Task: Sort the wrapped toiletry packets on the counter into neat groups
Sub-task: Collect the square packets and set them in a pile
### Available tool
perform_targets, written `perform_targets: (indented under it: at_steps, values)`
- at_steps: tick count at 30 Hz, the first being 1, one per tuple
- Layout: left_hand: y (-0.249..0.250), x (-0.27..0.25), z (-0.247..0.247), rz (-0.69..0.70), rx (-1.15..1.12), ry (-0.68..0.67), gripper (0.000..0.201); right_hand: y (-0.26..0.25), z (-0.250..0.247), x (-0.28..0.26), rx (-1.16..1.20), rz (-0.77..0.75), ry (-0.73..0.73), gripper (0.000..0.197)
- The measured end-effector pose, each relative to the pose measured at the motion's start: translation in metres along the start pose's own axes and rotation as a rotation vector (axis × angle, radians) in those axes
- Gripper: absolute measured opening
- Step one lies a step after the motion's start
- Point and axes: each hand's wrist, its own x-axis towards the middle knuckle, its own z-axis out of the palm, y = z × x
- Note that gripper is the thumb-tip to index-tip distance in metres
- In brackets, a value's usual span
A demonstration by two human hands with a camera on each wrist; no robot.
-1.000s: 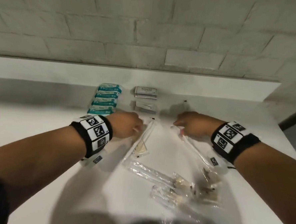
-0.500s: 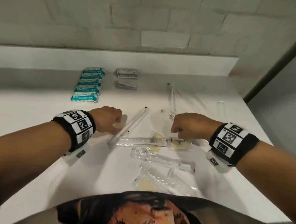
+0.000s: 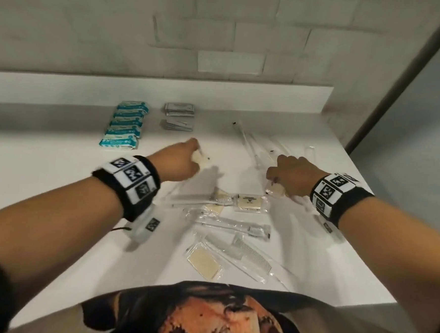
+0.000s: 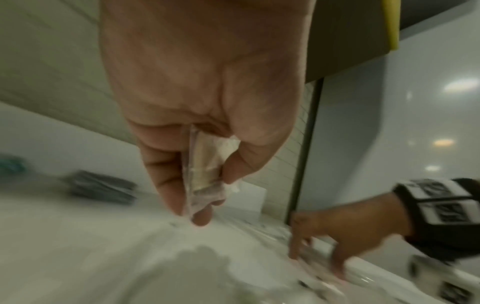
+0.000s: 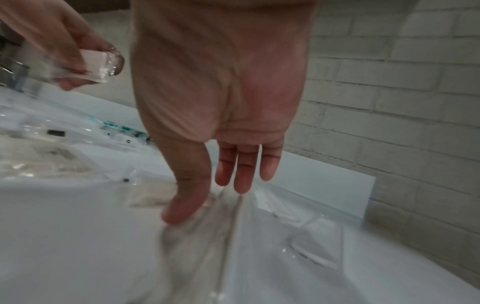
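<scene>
My left hand (image 3: 188, 156) is raised over the white counter (image 3: 58, 182) and pinches a clear-wrapped cream packet (image 4: 205, 170) between thumb and fingers. My right hand (image 3: 285, 175) hangs with straight fingers, and its thumb (image 5: 187, 197) touches a clear wrapper (image 5: 207, 230) lying on the counter. A small cream packet (image 3: 274, 189) lies just under that hand. Between my arms is a loose pile: a wrapped toothbrush (image 3: 201, 200), a soap packet (image 3: 250, 203), a wrapped comb (image 3: 249, 253) and a cream pad packet (image 3: 204, 262).
At the back left several teal packets (image 3: 125, 124) lie in a row, with two stacks of grey sachets (image 3: 178, 116) beside them. Long clear packets (image 3: 256, 148) lie at the back right. The counter ends close on the right (image 3: 355, 174), and a brick wall (image 3: 221, 37) stands behind.
My left hand has lifted off the counter with the packet and moved toward the back. The right hand has opened out from a curled pose and shifted slightly back. The head view has tilted down.
</scene>
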Motion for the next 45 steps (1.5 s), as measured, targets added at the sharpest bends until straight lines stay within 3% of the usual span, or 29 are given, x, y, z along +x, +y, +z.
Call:
perform_targets:
  at_steps: [3,6,9,11,13,16,21,26,29,33,35,38,39,42,45]
  values:
    - [0.029,0.01,0.029,0.025,0.133,-0.157,0.04,0.002,-0.004,0.001,-0.073,0.018,-0.047,0.04]
    - [0.038,0.017,0.05,-0.001,0.261,-0.22,0.038,0.0,-0.002,0.003,-0.052,0.017,-0.06,0.036]
    - [0.033,0.018,0.057,-0.072,0.251,-0.181,0.05,-0.006,-0.004,0.0,0.217,0.022,0.011,0.028]
    - [0.03,0.019,0.055,-0.118,0.245,-0.155,0.056,-0.016,-0.01,-0.004,0.467,0.012,-0.023,0.032]
    - [0.031,0.019,0.054,-0.159,0.253,-0.167,0.053,-0.03,-0.013,-0.005,0.545,-0.026,-0.099,0.046]
    - [0.033,0.02,0.055,-0.168,0.274,-0.199,0.058,-0.051,-0.009,-0.002,0.483,-0.031,-0.126,0.065]
    - [0.041,0.023,0.067,-0.212,0.319,-0.23,0.088,-0.062,-0.013,0.005,0.342,0.021,-0.162,0.071]
    - [0.059,0.025,0.069,-0.204,0.36,-0.276,0.064,-0.063,-0.007,0.008,0.428,0.016,-0.158,0.071]
    - [0.058,0.024,0.068,-0.182,0.324,-0.274,0.059,-0.058,-0.005,0.001,0.384,0.021,-0.091,0.052]
    - [0.047,0.02,0.068,-0.117,0.185,-0.127,0.048,-0.055,-0.015,-0.024,0.341,-0.051,0.133,0.029]
    - [0.04,0.017,0.065,-0.096,0.008,0.015,0.04,-0.067,-0.028,-0.044,0.424,-0.18,0.066,0.025]
    - [0.027,0.008,0.058,-0.061,-0.245,0.17,0.044,-0.107,-0.037,-0.067,0.44,-0.295,-0.13,0.025]
    - [0.021,0.004,0.055,-0.043,-0.33,0.204,0.042,-0.123,-0.033,-0.07,0.472,-0.32,-0.18,0.027]
    - [0.008,-0.014,0.049,-0.074,-0.706,0.174,0.027,-0.162,-0.018,-0.072,0.712,-0.263,-0.325,0.061]
    - [-0.006,-0.031,0.048,-0.081,-0.881,0.115,0.022,-0.175,-0.015,-0.07,0.54,-0.218,-0.211,0.079]
